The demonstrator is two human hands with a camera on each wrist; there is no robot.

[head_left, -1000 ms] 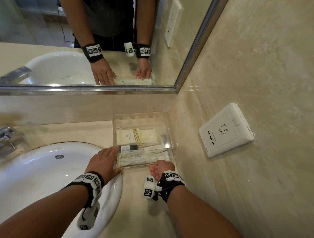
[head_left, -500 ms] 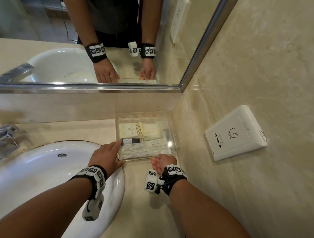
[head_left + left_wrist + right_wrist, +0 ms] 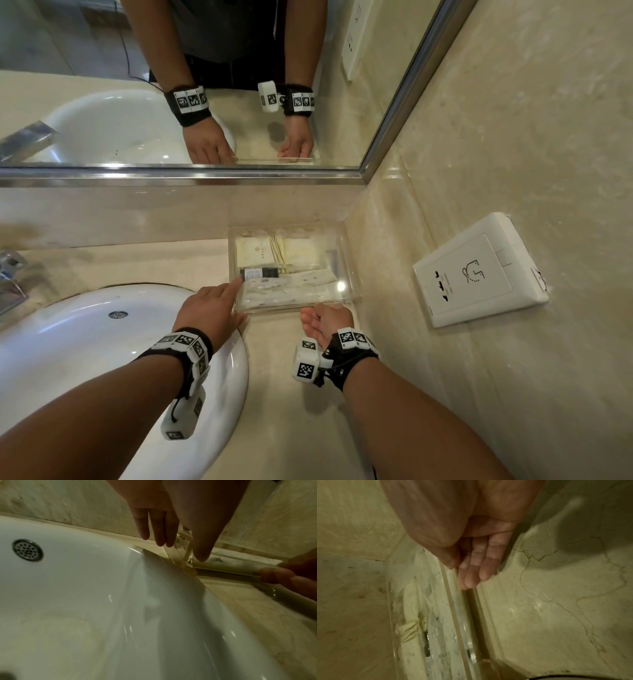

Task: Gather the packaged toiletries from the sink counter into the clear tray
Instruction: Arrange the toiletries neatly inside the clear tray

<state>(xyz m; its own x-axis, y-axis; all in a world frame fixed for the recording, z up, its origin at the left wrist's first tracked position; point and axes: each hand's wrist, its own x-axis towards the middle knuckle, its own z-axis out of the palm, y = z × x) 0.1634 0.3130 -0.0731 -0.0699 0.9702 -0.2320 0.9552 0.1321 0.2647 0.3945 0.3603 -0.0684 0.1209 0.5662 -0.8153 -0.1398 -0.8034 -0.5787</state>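
Right beside the white sink (image 3: 102, 342), my flat left hand (image 3: 209, 308) and right hand (image 3: 325, 320) press the clear tray (image 3: 346, 274), wall socket (image 3: 479, 270) beyond.

A beige stone counter (image 3: 284, 394) carries the clear tray (image 3: 346, 260) in its corner, beside the white basin (image 3: 85, 342).

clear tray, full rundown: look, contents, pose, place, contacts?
The clear tray is a shallow rectangular box of see-through plastic with low walls, lying flat on the beige counter in the corner below the mirror, beside the sink. It holds cream sachets, a small dark bottle and white wrapped packets. The left hand touches its left wall with straight fingers; the right hand touches its near wall.
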